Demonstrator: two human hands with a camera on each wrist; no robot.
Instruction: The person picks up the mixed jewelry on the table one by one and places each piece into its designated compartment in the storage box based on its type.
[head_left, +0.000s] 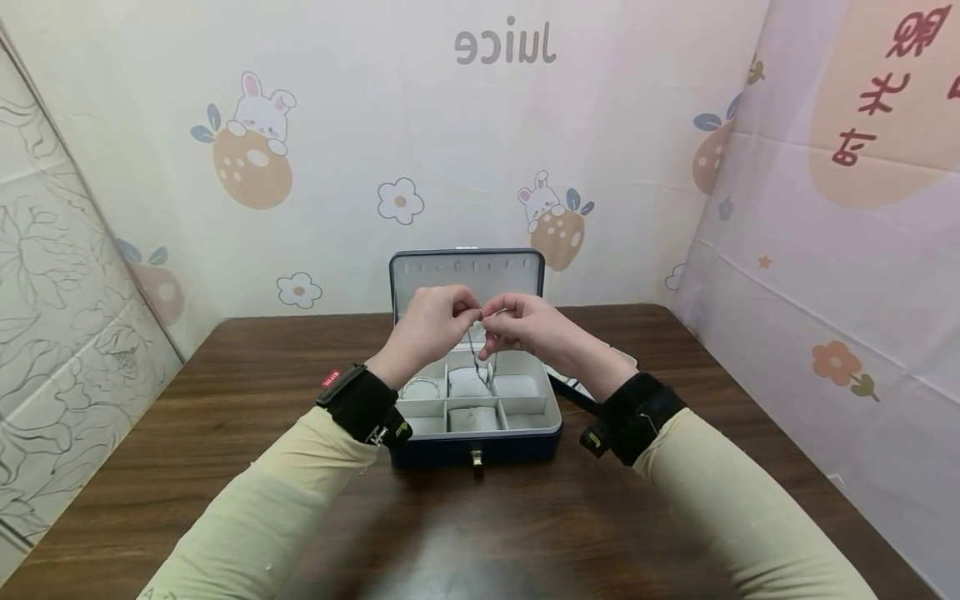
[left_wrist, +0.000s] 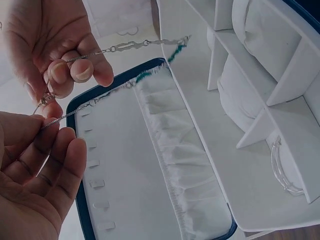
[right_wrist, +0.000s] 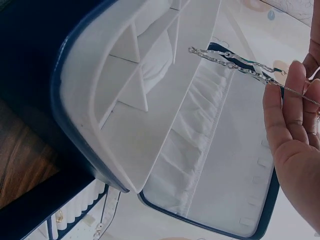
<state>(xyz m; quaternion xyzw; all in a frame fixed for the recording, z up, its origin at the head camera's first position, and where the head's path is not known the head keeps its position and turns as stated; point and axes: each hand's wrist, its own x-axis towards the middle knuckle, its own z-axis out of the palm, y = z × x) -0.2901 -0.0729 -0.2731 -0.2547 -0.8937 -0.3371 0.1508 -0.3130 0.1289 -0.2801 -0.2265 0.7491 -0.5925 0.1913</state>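
A silver chain bracelet (left_wrist: 130, 46) hangs in a loop between my hands, over an open jewelry box (head_left: 435, 453). My left hand (head_left: 431, 321) pinches one end between thumb and fingertips. My right hand (head_left: 528, 321) pinches the other end close beside it, and the fingertips of both hands nearly meet. A small metal piece (left_wrist: 46, 99) shows between the fingers in the left wrist view; whether the ends are joined I cannot tell. Below the hands lie the box's white compartments, some with pillows (head_left: 472, 419). A silver bangle (left_wrist: 281, 167) sits in a left compartment.
The box's lid (head_left: 467, 277) stands raised at the back, with small tabs and a gathered pocket (left_wrist: 170, 150) inside. At the right, partly hidden by my right arm, is a tray with a dark edge (head_left: 573, 393). The box stands on a brown wooden table (head_left: 300, 375).
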